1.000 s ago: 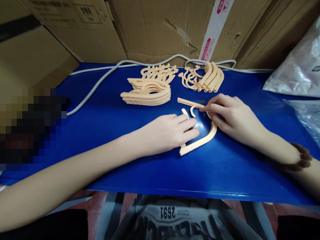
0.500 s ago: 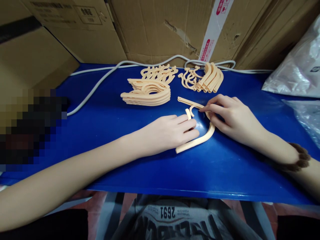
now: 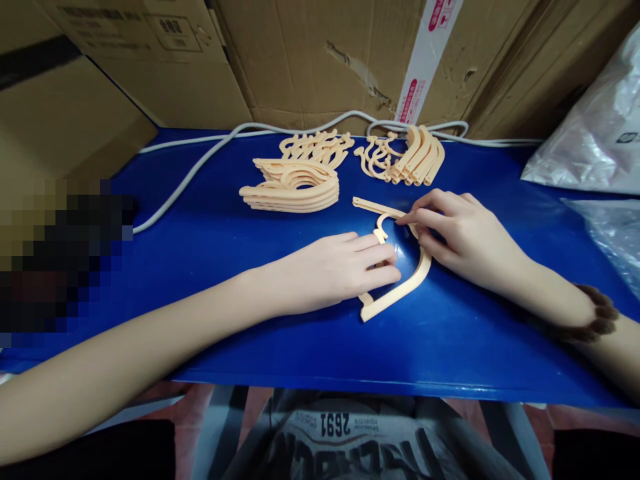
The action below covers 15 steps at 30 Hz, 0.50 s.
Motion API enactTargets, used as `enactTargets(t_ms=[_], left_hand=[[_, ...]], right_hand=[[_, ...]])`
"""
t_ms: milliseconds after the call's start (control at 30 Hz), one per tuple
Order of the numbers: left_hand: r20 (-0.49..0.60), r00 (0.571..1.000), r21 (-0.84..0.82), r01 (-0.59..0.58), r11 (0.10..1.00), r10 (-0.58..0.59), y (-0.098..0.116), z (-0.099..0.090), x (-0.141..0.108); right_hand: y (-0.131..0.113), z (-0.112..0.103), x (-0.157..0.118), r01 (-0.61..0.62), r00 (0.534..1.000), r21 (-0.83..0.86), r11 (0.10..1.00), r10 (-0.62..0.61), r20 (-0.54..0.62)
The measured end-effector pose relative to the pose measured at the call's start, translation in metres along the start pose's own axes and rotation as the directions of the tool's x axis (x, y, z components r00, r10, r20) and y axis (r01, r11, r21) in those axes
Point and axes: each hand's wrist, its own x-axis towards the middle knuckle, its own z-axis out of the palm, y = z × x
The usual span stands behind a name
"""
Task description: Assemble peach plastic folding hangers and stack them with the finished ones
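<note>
Hanger, cream plastic, on blue surface. Bent arm on near side, slim bar angled across far side, small curved hook just inside the bar. Bend and left portion partly hidden.

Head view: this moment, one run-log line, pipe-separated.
left hand: curled over partly hidden beige piece, grip unclear | right hand: pinching curved beige hanger arm | behind: stacked hanger parts | surface: blue tabletop

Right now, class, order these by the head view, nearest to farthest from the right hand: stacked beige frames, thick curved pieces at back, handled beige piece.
1. Handled beige piece: at the right hand.
2. Thick curved pieces: beyond the hand.
3. Stacked beige frames: farther left.
</note>
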Motion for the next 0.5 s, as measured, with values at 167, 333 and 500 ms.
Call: enactTargets(t_ms=[167,333,500], left_hand=[[-0.05,0.999,0.006,0.02,1.0,-0.02,0.0009,0.0044,-0.0005],[-0.071,0.997,0.011,0.027,1.0,-0.026,0.0018,0.0057,0.0001],[-0.094,0.995,0.032,0.018,0.999,-0.014,0.0019,0.0054,-0.0001]], right_hand=[[0.0011,-0.0001,-0.0006,0.023,1.0,-0.025,0.999,-0.024,-0.008],[0.0003,-0.0013,-0.0003,0.03,1.0,-0.02,0.999,-0.03,0.002],[0.0005,-0.0018,-0.0003,0.026,1.0,-0.014,1.0,-0.026,0.002]])
